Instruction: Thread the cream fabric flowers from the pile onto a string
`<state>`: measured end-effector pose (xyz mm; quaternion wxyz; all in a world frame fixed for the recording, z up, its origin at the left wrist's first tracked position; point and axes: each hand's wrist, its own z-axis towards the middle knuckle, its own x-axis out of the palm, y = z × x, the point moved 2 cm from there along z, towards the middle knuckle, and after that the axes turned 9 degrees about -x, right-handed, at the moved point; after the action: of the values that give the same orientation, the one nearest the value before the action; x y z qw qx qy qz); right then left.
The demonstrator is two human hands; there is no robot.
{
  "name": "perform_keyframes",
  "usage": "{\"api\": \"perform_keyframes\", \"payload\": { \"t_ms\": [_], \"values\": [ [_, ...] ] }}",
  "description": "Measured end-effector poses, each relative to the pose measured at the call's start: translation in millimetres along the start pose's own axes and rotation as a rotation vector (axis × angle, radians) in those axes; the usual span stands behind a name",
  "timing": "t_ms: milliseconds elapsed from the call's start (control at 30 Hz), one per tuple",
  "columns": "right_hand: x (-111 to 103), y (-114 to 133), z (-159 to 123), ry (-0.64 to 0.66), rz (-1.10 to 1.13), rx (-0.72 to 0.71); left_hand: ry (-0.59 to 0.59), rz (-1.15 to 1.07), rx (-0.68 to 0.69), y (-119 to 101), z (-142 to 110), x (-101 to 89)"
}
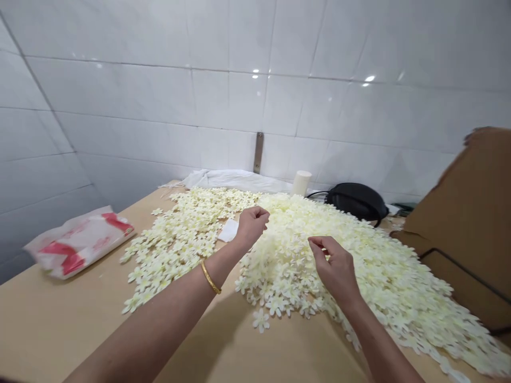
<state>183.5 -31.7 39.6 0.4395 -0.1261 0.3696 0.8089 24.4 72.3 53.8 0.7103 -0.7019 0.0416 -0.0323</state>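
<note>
My left hand [252,226], with a gold bangle [210,277] on its wrist, is held above the left edge of a large heap of pale yellow-white artificial flowers [371,271]. Its fingers are curled together in a pinch; whatever may be in them is hidden. Lower and to the right, my right hand [335,268] hovers over the same heap with thumb and forefinger tips pressed together. Anything between those tips is too small to make out. A second, flatter spread of the flowers [171,255] lies left of my left hand, and one loose flower [261,320] sits near the front.
On the left of the brown tabletop [80,319] lies a red and white plastic packet [82,242]. A small white paper [229,231] rests between the flower piles. Behind them stand a white cylinder [301,182] and a black case [355,200]. Brown cardboard [471,213] rises at right.
</note>
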Motion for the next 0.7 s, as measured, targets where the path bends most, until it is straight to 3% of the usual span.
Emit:
{"api": "perform_keyframes", "payload": {
  "t_ms": [200, 333, 533, 700],
  "values": [
    [34, 37, -11, 0.368, 0.102, -0.244, -0.251, 0.034, 0.036, 12, -45, -95.4],
    [70, 57, -16, 0.532, 0.120, -0.368, -0.351, 0.087, 0.037, 34, -89, -138.4],
    [114, 88, -20, 0.679, 0.065, -0.460, -0.400, 0.206, 0.010, 65, -134, -157.2],
    [142, 103, -24, 0.769, -0.055, -0.410, -0.310, 0.307, 0.113, 74, -147, -155.6]
  ]
}}
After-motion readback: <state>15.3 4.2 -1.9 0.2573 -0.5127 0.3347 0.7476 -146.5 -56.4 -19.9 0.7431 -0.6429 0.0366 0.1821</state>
